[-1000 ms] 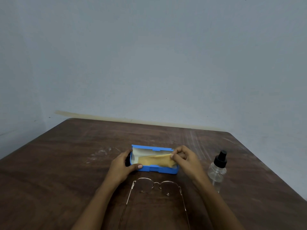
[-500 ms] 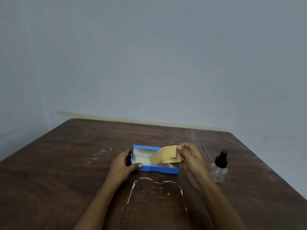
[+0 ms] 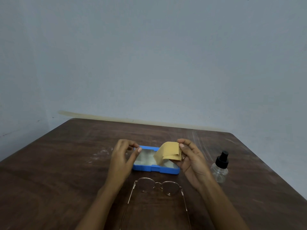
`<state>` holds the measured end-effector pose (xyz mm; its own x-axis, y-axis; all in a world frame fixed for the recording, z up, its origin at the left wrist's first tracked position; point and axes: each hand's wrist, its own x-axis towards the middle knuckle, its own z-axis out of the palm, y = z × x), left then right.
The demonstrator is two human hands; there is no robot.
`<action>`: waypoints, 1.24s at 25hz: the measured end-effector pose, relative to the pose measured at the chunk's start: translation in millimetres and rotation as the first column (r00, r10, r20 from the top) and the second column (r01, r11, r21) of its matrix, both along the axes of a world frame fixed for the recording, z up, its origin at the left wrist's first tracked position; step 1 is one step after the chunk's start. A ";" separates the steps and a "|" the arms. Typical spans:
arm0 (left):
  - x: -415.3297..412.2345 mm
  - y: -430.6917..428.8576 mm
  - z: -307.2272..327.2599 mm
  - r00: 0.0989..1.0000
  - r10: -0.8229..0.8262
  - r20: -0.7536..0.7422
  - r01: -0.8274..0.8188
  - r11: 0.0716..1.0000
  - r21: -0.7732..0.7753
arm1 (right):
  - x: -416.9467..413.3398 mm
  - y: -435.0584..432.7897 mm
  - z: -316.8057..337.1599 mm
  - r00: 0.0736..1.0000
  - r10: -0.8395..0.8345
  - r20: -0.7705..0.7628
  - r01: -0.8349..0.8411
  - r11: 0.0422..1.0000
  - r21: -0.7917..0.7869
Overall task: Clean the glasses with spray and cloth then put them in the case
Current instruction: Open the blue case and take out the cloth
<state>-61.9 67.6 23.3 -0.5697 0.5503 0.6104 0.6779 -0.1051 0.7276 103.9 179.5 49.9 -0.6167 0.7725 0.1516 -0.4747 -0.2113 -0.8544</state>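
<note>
The right hand [image 3: 193, 161] pinches the cloth [image 3: 167, 154] between thumb and fingertips, at the cloth's top right corner. The cloth hangs folded above the right end of the case [image 3: 155, 170]; its lower part drops toward the tray, contact w/ the lining cannot be told. The left hand [image 3: 121, 159] hovers at the left end of the case, fingers spread and curled, holding nothing; thumb tip is near the far left rim.

The case lies open, centre of the table [image 3: 66, 171]. The glasses [image 3: 157, 186] lie just near-side of it, lenses toward the case, temples open and pointing at the person. The bottle [image 3: 220, 169] stands upright to the right, apart from both.

Handling, est.:
- Cloth: light, limp, no stiffness. Corner pinch is adequate; spread w/ both hands before wiping.
- Glasses: thin wire frame, light, bends easily; lenses likely smear and scratch. Take hold at bridge or at a hinge, not on lens faces or mid-temple.
- Bottle: clear plastic, light, likely tips easily. Grip round the body, index on the black pump.
- Case: rigid; steady it at one end.
</note>
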 end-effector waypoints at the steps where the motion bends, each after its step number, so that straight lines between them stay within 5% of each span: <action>1: 5.6 -0.9 5.4 0.997 -0.066 -0.045 0.066 0.998 0.004 | 0.3 -0.9 0.9 1.000 0.019 -0.015 -0.019 1.000 -0.006; 5: 19.5 0.3 16.5 0.950 -0.308 -0.050 0.297 0.942 -0.156 | 0.5 -4.1 5.5 0.997 0.078 -0.030 -0.078 0.997 -0.001; 9: 22.0 1.7 17.4 0.925 -0.378 0.042 0.377 0.900 -0.217 | -0.8 -7.2 8.0 0.994 0.106 -0.009 -0.105 0.994 0.024; 16: 20.2 0.6 19.3 0.929 -0.367 0.051 0.370 0.927 -0.056 | -1.2 -10.0 12.3 0.994 0.105 0.003 -0.105 0.989 0.103; 19: 19.9 -1.9 19.4 0.958 -0.283 0.040 0.283 0.959 -0.003 | -0.9 -10.5 14.2 0.997 0.054 0.047 -0.065 0.964 0.259; 26: 19.1 4.3 19.6 0.984 -0.045 0.170 0.058 0.995 -0.075 | -5.0 -21.9 13.6 0.923 -0.372 0.096 0.140 0.558 0.818; 31: 20.1 8.6 14.7 0.812 -0.119 0.571 0.110 0.993 0.050 | -13.8 -33.9 7.0 0.883 -0.454 0.118 0.019 0.286 0.958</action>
